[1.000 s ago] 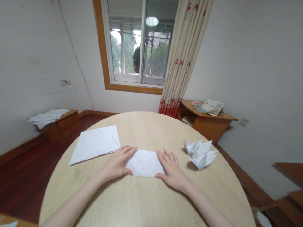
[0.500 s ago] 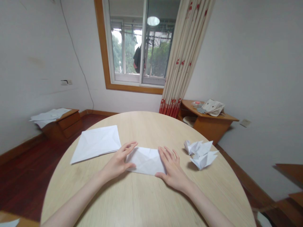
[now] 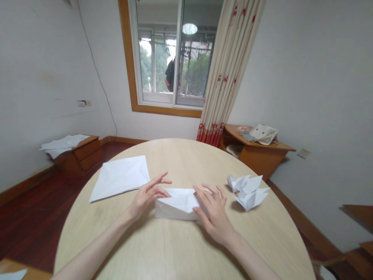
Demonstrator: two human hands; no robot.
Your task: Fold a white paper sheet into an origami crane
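Note:
A folded sheet of white paper (image 3: pixel 177 204) lies in front of me on the round table, its near layer raised so that a fold gapes along the top. My left hand (image 3: pixel 147 196) is at the paper's left end with fingers apart; its lower fingertips reach into the fold, while the index finger points above it. At the right end, my right hand (image 3: pixel 214 212) holds the paper, thumb in front and index finger at the far edge. The other right fingers are bent and raised. My right palm hides that end of the sheet.
A stack of white paper (image 3: pixel 121 175) rests on the table (image 3: pixel 175 249) at left. Several folded white paper shapes (image 3: pixel 247 190) stand at right. Beyond are a wooden cabinet with papers (image 3: pixel 87 151), a corner desk (image 3: pixel 259 155), a curtain (image 3: pixel 230 74) and a window.
The paper lay flatter between both hands; its near layer is now lifted, opening a fold. My left fingertips have slipped into it and the index finger has risen. My right hand has shifted slightly.

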